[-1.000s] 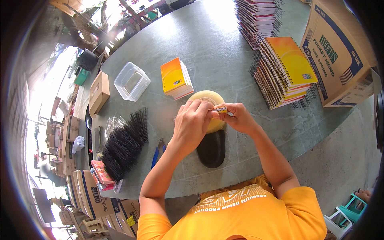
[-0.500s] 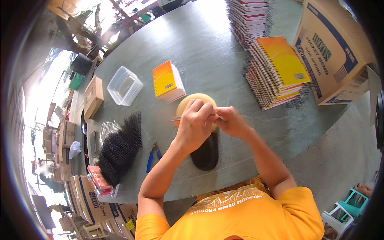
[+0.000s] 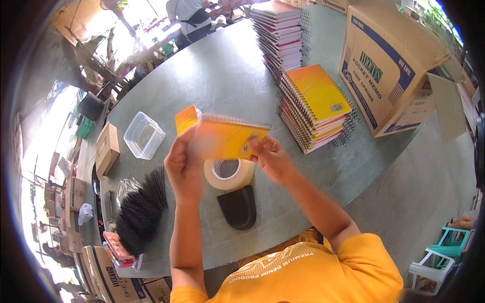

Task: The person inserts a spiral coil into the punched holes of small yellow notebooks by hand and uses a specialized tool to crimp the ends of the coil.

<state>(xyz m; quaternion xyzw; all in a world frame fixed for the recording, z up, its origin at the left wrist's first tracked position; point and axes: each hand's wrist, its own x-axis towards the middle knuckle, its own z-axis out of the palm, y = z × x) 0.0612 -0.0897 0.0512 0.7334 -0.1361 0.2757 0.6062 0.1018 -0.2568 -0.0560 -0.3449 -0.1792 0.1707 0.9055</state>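
An orange and yellow notebook [image 3: 222, 137] with a spiral along its far edge is held up over the table, its cover facing me and partly blurred. My left hand [image 3: 182, 164] grips its left end. The right end is pinched by my right hand [image 3: 273, 155], thumb on the cover. Just below the notebook lies a wide roll of tape [image 3: 242, 178], partly covered by it. Nearer to me, against the roll, is a dark, rounded flat piece [image 3: 238, 208]. Behind the notebook, an orange-covered pad stack [image 3: 186, 118] shows only in part.
Stacked spiral notebooks [image 3: 316, 96] stand right of my hands, beside a large cardboard box [image 3: 376, 76]. To the left are a clear plastic tub [image 3: 144, 135], a small brown box [image 3: 107, 149] and a heap of black spiral coils [image 3: 139, 217]. A person [image 3: 189, 17] is beyond the table.
The notebook, seen almost edge-on before, is now turned with its cover toward me. My hands have moved apart to its two ends. The tape roll is more exposed, and the whole view has shifted.
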